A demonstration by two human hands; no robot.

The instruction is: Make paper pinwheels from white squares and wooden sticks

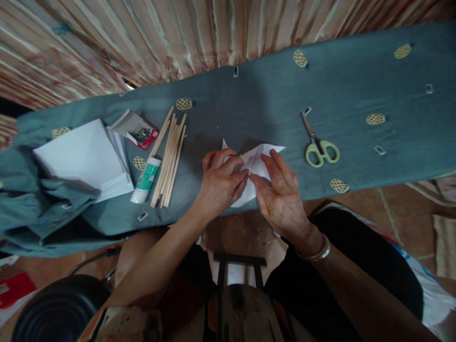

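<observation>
A folded piece of white paper (245, 196) lies at the front edge of the cloth-covered table, with pointed corners sticking out to the upper left and right. My left hand (224, 178) grips it from the left, thumb and curled fingers together near the middle. From the other side, my right hand (280, 190) holds the same paper, its thumb close to my left fingertips and its fingers bent over the right part. A crease runs between the two hands. My fingers hide part of the paper.
Left of my hands are several wooden sticks (171, 161), a glue tube (146, 180), an open box of small metal pieces (142, 135) and a stack of white paper (85, 159). Green-handled scissors (320, 151) lie to the right. A pleated curtain (213, 33) hangs behind the table.
</observation>
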